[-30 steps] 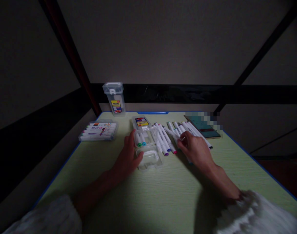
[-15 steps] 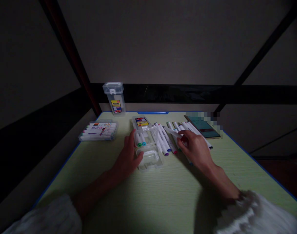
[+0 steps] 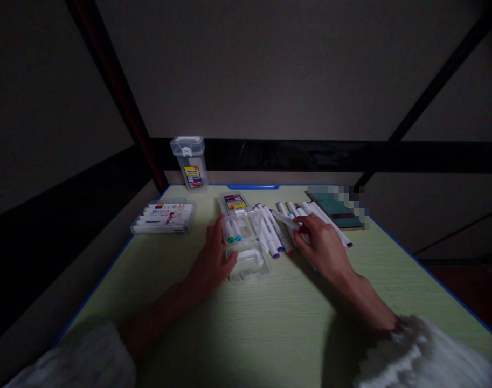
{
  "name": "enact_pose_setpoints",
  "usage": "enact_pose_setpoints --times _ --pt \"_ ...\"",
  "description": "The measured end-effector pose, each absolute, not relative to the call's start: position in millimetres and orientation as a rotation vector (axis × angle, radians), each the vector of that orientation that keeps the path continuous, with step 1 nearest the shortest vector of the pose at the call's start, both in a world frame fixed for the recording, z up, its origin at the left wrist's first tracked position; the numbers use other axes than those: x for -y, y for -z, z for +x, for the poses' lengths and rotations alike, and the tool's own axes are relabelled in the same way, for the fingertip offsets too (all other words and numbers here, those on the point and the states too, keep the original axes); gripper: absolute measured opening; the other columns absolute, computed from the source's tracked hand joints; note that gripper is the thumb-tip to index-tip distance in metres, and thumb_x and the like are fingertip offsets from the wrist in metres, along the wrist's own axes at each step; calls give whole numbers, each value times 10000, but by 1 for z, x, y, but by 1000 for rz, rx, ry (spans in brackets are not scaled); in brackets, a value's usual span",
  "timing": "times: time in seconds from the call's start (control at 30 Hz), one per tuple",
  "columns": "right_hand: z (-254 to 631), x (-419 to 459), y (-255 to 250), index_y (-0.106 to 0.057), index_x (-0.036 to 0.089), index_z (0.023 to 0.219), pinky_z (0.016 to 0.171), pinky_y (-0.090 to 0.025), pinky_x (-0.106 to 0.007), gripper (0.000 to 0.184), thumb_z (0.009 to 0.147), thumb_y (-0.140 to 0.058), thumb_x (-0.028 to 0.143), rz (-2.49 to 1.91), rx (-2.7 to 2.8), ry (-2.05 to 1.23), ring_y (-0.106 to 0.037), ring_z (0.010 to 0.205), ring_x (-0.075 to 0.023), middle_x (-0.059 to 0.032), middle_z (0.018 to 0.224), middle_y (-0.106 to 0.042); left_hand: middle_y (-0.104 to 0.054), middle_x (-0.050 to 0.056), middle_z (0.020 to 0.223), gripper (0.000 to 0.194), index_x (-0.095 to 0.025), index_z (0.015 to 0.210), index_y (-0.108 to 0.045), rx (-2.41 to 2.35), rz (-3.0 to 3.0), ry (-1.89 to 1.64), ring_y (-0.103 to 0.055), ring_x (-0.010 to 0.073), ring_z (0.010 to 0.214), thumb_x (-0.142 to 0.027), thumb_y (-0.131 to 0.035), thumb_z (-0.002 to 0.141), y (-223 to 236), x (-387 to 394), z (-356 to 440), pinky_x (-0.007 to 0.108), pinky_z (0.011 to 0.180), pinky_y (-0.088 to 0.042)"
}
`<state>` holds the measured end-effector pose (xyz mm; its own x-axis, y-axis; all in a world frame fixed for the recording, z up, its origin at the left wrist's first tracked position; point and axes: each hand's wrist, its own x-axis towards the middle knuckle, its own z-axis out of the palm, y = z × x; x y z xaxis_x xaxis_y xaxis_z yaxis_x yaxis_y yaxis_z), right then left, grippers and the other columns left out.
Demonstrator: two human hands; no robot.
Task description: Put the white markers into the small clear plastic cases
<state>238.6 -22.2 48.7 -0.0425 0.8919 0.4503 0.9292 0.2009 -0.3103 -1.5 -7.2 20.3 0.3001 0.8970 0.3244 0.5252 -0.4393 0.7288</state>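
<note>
White marker, probably light, stiff and slick, best held mid-barrel, is pinched in the right hand; the left hand, loosely spread, rests against a clear plastic case. Loose markers lie between the hands.

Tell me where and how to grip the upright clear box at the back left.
I'd grip the upright clear box around its body, below the lid, coming from the front, thumb and fingers on opposite sides. It stands label forward, and the body looks narrower than the overhanging lid.
</note>
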Motion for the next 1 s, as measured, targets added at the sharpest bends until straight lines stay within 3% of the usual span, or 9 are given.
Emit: enact_pose_setpoints --times 1.0 --pt "239 22 -47 -600 115 966 641 -406 -309 243 776 -459 173 -1652 1992 88 -533 671 -184 -77 813 -567 -373 71 1130 775 -269 1382 -84 -1243 2068 -1001 -459 167 868 -171 -520 749 -19 7 -2 336 796 -453"
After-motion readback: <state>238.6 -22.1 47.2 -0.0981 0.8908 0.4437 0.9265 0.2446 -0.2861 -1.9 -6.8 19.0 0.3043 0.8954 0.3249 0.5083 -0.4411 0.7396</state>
